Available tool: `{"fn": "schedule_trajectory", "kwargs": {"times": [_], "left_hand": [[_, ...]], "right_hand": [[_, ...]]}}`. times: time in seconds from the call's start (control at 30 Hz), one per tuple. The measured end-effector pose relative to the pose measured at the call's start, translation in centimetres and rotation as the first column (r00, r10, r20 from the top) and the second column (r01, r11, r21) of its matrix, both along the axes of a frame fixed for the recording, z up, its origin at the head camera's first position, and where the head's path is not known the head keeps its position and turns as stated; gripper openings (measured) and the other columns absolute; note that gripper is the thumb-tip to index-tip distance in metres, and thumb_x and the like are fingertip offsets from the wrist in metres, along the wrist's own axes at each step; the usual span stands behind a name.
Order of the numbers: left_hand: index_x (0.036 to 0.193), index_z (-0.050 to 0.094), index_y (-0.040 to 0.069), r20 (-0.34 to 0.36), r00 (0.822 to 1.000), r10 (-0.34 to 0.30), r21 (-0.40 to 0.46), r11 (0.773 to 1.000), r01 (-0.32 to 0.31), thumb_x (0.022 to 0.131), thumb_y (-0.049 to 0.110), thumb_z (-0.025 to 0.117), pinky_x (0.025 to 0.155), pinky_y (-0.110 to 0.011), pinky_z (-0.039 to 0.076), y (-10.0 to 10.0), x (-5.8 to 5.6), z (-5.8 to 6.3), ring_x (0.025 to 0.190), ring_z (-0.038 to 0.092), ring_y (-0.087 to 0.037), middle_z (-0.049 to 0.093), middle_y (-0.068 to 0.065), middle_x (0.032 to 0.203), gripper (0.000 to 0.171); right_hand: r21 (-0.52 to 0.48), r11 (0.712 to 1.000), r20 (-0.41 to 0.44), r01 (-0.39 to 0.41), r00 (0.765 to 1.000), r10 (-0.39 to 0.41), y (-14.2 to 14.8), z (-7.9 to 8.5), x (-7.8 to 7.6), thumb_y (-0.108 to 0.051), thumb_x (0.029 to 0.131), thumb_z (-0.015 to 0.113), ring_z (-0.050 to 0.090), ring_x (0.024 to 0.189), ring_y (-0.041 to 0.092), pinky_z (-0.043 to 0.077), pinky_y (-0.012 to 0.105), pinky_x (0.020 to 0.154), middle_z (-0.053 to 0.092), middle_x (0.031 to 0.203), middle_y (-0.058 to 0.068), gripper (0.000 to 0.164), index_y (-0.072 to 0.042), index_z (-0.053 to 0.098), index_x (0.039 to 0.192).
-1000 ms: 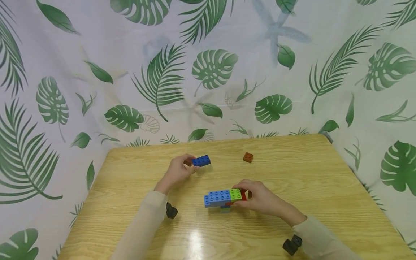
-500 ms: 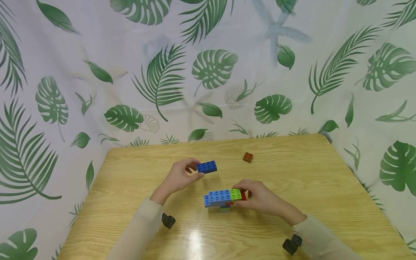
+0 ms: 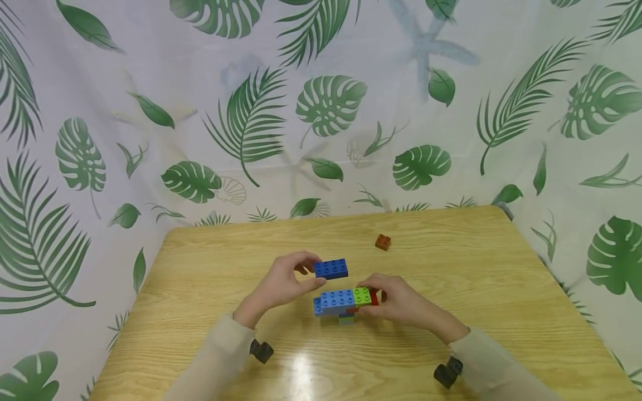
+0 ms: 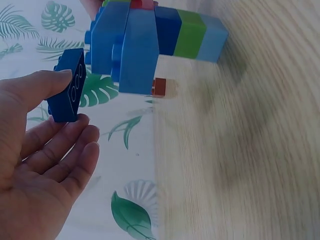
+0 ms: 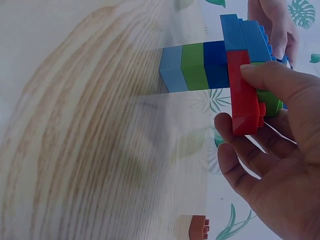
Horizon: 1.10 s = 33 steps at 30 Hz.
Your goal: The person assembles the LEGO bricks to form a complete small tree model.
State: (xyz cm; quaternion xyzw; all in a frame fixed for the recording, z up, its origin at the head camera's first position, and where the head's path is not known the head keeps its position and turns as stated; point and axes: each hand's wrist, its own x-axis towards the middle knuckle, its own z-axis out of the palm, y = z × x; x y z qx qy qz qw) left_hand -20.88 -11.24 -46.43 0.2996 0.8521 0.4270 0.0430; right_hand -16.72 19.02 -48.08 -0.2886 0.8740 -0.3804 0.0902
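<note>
Between thumb and fingers, my left hand pinches a dark blue building brick, held in the air just behind and above the brick model. The studs of that brick face up. My right hand grips the right end of the model, at its red brick and lime green brick. Light blue bricks form the model's left top. Its stem stacks a dark blue brick, a green brick and a pale blue brick that stands on the table.
A small brown brick lies toward the back of the wooden table. Behind the table hangs a white cloth printed with green leaves.
My left hand has lifted the dark blue brick off the table and carried it right and nearer, close to the model. My right hand keeps its grip, and the model has shifted very slightly.
</note>
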Motion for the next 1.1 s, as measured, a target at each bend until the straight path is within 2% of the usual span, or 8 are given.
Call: {"fn": "schedule_trajectory", "kwargs": {"times": [0.23, 0.47, 0.8, 0.97, 1.1], "left_hand": [[0.124, 0.071, 0.009, 0.003, 0.999, -0.045, 0.001, 0.999, 0.045, 0.094, 0.028, 0.081, 0.093, -0.049, 0.059, 0.9, 1.1, 0.1, 0.103, 0.069, -0.023, 0.075, -0.003, 0.114, 0.036], [0.124, 0.071, 0.008, 0.006, 0.995, -0.098, 0.005, 0.995, 0.098, 0.094, 0.025, 0.081, 0.092, -0.05, 0.059, 1.4, 1.9, -0.1, 0.1, 0.069, -0.026, 0.075, -0.004, 0.115, 0.037], [0.125, 0.071, 0.011, 0.024, 0.995, -0.096, -0.02, 0.995, 0.097, 0.093, 0.027, 0.082, 0.092, -0.049, 0.059, 1.8, 2.3, -0.7, 0.097, 0.067, -0.012, 0.074, 0.0, 0.114, 0.037], [0.124, 0.071, 0.011, 0.011, 0.994, -0.112, -0.021, 0.993, 0.112, 0.093, 0.026, 0.083, 0.091, -0.049, 0.059, 1.9, 2.5, -0.8, 0.096, 0.067, -0.011, 0.075, -0.001, 0.113, 0.036], [0.123, 0.071, 0.011, -0.003, 0.994, -0.113, -0.022, 0.993, 0.113, 0.092, 0.024, 0.084, 0.091, -0.047, 0.059, 2.0, 2.7, -0.7, 0.096, 0.067, -0.011, 0.075, -0.001, 0.112, 0.036]], "right_hand": [[-0.016, 1.0, 0.006, -0.011, 1.0, 0.011, 0.2, 0.0, -0.1, -0.027, 0.095, 0.081, 0.054, 0.087, 0.008, 0.049, 0.023, 0.071, 0.072, 0.111, 0.001, 0.041, -0.008, 0.07, 0.13], [-0.01, 1.0, -0.026, -0.02, 0.999, 0.02, 0.1, -0.1, -0.1, -0.025, 0.095, 0.08, 0.055, 0.087, 0.008, 0.049, 0.023, 0.07, 0.07, 0.109, 0.0, 0.043, -0.007, 0.069, 0.133], [0.002, 1.0, -0.042, -0.021, 0.999, 0.021, 0.2, -0.2, 0.0, -0.025, 0.095, 0.081, 0.056, 0.087, 0.007, 0.049, 0.023, 0.069, 0.07, 0.109, 0.0, 0.041, -0.007, 0.07, 0.13], [-0.008, 1.0, -0.054, -0.03, 0.998, 0.029, 0.1, -0.2, 0.0, -0.025, 0.095, 0.081, 0.055, 0.085, 0.007, 0.048, 0.023, 0.068, 0.07, 0.107, -0.001, 0.036, -0.009, 0.071, 0.126], [-0.027, 0.999, -0.033, -0.032, 0.999, 0.031, 0.2, -0.2, -0.1, -0.026, 0.095, 0.08, 0.056, 0.084, 0.013, 0.047, 0.023, 0.067, 0.07, 0.107, -0.001, 0.036, -0.01, 0.071, 0.127]]}}
